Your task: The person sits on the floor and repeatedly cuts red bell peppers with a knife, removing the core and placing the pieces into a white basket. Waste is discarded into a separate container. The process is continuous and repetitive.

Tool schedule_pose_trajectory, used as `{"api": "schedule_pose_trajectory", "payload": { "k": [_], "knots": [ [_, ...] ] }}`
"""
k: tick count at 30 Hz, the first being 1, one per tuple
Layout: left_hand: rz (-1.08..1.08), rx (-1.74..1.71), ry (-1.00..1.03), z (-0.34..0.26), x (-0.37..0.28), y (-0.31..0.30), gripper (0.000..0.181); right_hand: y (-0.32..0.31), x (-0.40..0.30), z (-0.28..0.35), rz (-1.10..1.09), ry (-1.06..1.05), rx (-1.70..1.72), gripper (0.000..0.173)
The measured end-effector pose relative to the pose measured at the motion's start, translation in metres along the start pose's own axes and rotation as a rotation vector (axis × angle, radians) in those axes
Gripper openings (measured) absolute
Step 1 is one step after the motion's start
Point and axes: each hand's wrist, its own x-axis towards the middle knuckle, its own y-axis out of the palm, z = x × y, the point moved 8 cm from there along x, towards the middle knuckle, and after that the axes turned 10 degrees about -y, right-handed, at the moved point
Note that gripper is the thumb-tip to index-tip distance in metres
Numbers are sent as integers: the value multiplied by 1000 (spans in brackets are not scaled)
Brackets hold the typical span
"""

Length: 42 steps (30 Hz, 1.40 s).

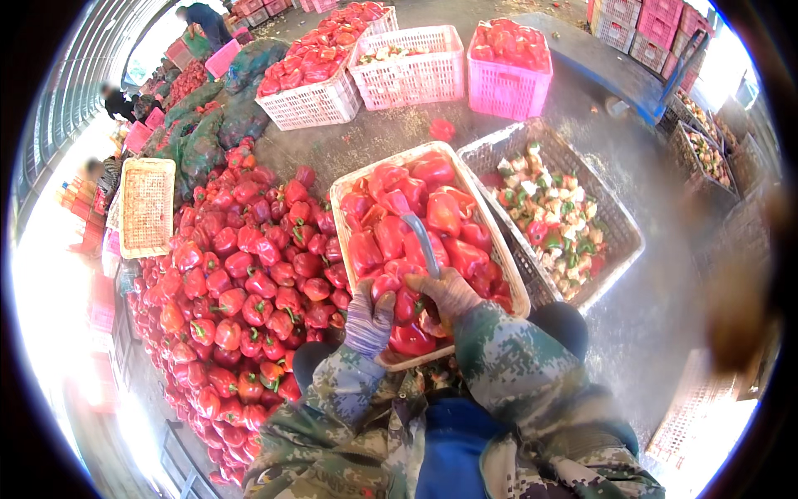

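My left hand, in a striped knit glove, grips a red bell pepper over the near end of a cream plastic crate. My right hand, also gloved, holds a curved grey tool that points away from me; its lower end is hidden in the fist. The right fingers are close to the pepper, and whether they touch it is hard to tell. More red peppers fill the crate between my knees. At its right, a dark crate contains pale and green pepper cores.
A large heap of red bell peppers covers the floor at left, with an empty cream basket beyond. White crates and a pink crate stand ahead. A blue-edged flat trolley is at right. People work far left.
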Motion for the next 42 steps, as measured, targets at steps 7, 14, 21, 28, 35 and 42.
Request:
{"api": "schedule_pose_trajectory", "payload": {
  "k": [7,14,21,28,35,42],
  "knots": [
    [111,382,301,-61,3,5,39,0,10,-41,127,-7,306,37],
    [245,-1025,-330,35,24,15,37,4,20,-63,103,84,686,42],
    [-47,-1344,-452,75,46,5,40,-15,23,-40,-84,-103,546,41],
    [-303,8,-43,31,58,-10,27,-41,13,1,-157,-335,457,36],
    [430,-480,-662,9,20,56,32,-35,4,37,-73,-776,-1,58],
    [544,-679,-869,48,-20,62,50,12,-18,14,302,-592,-284,50]
  ]
}}
